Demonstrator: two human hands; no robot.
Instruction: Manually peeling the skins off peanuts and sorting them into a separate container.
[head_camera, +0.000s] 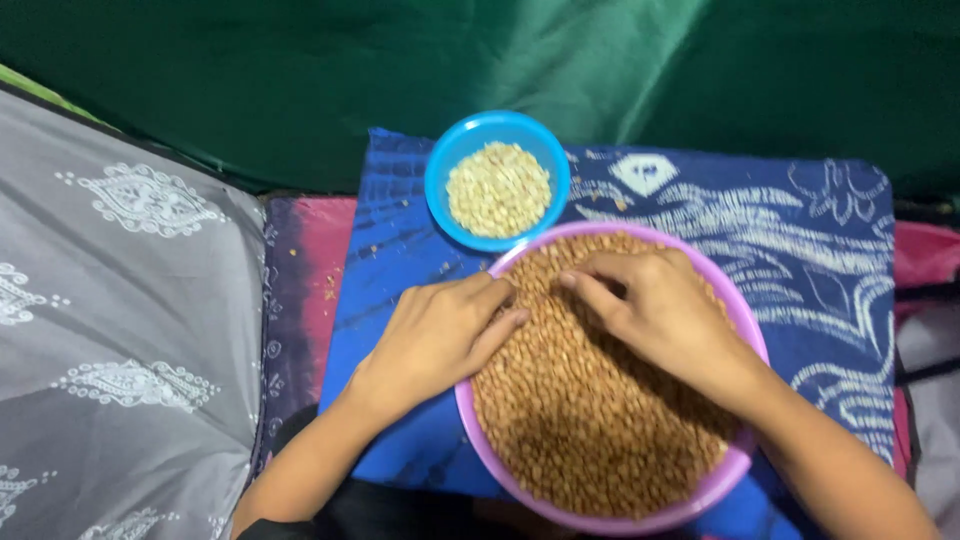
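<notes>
Head view, one frame. Item one: a large round pink basin (745, 330), lower centre to lower right of the frame, filled nearly to the rim with brown skinned peanuts (590, 420). Item two: a small blue bowl (440, 170), upper centre, just beside the basin's far rim and seemingly touching it, holding pale skinless peanut kernels (498, 188) heaped in its middle. Both containers stand on a blue patterned cloth (800, 230) with white markings. Left hand (440, 335): left of centre, lying over the basin's left rim, fingers close together and flat, tips on the brown peanuts. Right hand (655, 305): centre right, resting on the peanuts at the basin's upper part, fingers curled with the tips drawn together; whether a peanut is pinched cannot be told. Surroundings: a grey printed fabric (120, 330) fills the left of the frame; a green cloth (500, 60) spans the top.
</notes>
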